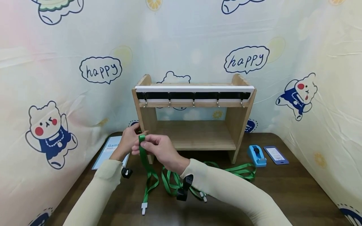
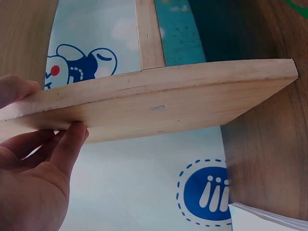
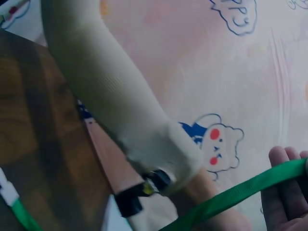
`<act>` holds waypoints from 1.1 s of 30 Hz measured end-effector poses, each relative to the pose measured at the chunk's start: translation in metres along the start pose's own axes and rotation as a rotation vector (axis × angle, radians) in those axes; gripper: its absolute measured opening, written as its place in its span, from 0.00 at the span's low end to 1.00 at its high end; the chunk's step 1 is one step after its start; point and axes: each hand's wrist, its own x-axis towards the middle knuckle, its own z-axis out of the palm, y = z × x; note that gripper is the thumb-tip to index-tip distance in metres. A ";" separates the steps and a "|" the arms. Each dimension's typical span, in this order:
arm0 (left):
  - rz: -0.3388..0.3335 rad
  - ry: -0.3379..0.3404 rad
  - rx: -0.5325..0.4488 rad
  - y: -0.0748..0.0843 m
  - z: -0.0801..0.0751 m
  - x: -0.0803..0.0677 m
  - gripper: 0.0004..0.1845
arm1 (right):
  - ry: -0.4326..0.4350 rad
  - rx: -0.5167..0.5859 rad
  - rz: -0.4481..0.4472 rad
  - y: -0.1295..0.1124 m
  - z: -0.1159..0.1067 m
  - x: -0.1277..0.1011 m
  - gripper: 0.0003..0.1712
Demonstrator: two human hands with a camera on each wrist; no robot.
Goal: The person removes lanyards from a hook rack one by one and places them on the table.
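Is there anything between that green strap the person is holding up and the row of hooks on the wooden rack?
Nothing visible. Both hands hold the green strap up before the rack's left post; the space up to the hooks looks open.

From my remote station I see a dark brown wooden table [image 1: 282, 194] enclosed on three sides by a pale cream cloth backdrop [image 1: 198, 40] printed with cartoon bears in blue overalls, lemon slices and "happy" speech bubbles. A small light-wood two-tier shelf unit [image 1: 195, 131] stands at the back centre of the table, with a black-and-white strip carrying a row of small metal hooks [image 1: 194, 97] along its top front edge. I note even, soft lighting with no hard shadows, and the cloth is creased at the right.
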 end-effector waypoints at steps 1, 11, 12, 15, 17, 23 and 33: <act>-0.009 -0.001 0.002 0.000 0.000 0.001 0.18 | -0.028 0.008 0.009 0.003 0.001 -0.003 0.16; -0.018 0.006 0.020 0.000 0.003 0.001 0.25 | -0.211 0.086 0.136 0.039 0.004 -0.024 0.17; -0.011 0.009 0.022 0.000 0.003 0.001 0.25 | -0.229 0.085 0.150 0.043 0.003 -0.025 0.17; 0.006 0.014 0.025 0.000 0.003 0.001 0.24 | -0.279 0.081 0.180 0.056 0.001 -0.027 0.17; 0.010 0.014 0.027 0.000 0.003 0.002 0.24 | -0.293 0.071 0.197 0.066 -0.001 -0.028 0.18; 0.012 0.009 0.027 0.001 0.002 0.003 0.24 | -0.224 0.019 0.237 0.091 -0.007 -0.027 0.17; -0.018 0.001 0.038 0.002 0.001 0.002 0.24 | 0.061 -0.171 0.286 0.131 -0.021 -0.012 0.11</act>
